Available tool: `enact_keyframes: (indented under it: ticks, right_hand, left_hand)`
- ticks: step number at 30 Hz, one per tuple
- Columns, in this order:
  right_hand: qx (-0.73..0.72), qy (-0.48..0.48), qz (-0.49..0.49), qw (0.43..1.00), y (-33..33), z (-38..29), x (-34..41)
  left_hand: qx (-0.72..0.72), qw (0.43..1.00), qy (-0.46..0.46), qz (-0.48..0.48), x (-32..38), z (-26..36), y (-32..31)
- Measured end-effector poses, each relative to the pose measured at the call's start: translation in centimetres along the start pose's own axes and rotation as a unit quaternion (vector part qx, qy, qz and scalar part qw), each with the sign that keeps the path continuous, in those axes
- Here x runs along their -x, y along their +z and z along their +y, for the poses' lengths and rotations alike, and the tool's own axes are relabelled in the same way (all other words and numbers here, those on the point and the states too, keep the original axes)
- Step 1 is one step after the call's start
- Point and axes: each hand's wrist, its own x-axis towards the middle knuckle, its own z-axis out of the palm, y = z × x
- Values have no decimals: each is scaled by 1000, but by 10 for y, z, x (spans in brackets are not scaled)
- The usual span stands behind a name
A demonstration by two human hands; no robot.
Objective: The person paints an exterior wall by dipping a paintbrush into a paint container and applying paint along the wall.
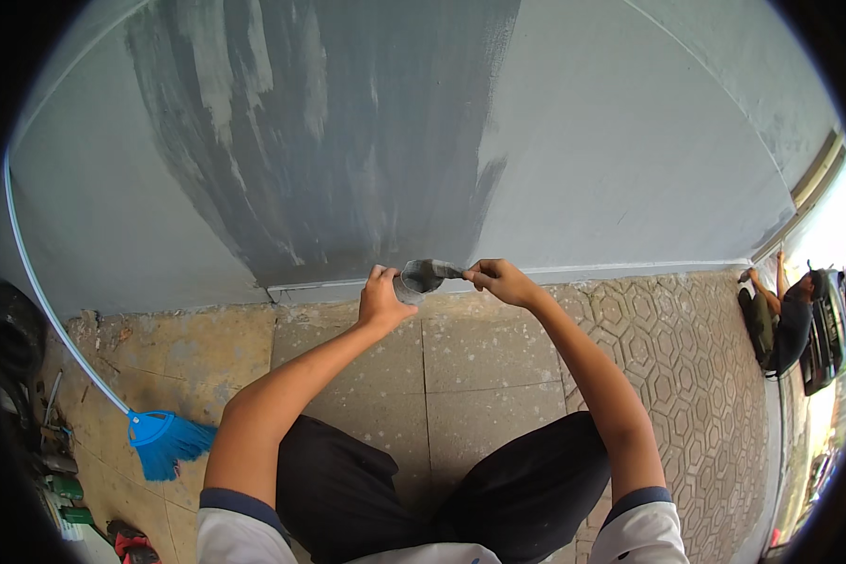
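Note:
In front of a grey wall, my left hand grips a small cup stained with grey paint, tilted with its mouth facing partly up. My right hand holds a paintbrush by the handle end, fingers pinched around it. The brush's grey-coated part lies at the cup's rim; whether its tip touches the inside cannot be told. Behind both hands, a patch of darker grey paint with streaky, uneven edges runs down the wall to its base.
A blue broom leans against the wall at left. Tyres and assorted items lie at the far left, with a red and black object nearby. Tiles and patterned paving cover the ground. Another person crouches at far right near a parked vehicle.

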Motion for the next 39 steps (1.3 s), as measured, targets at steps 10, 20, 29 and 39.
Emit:
enact_keyframes:
  ticks: [10,20,29,39]
  right_hand:
    - [111,-52,281,952,-34,-43,5]
    - [298,-58,389,870,-21,-35,-11]
    - [362,-19,252,897,-13,3,-24]
    - [304,-222,587,717,-157,-195,10]
  left_hand:
    - [29,999,-31,34,-7,-6,7]
    - [34,998,-30,31,-4,-5,13]
    - [24,999,-32,19,-4,-5,14]
    - [17,999,-30,10,-4,-19,17]
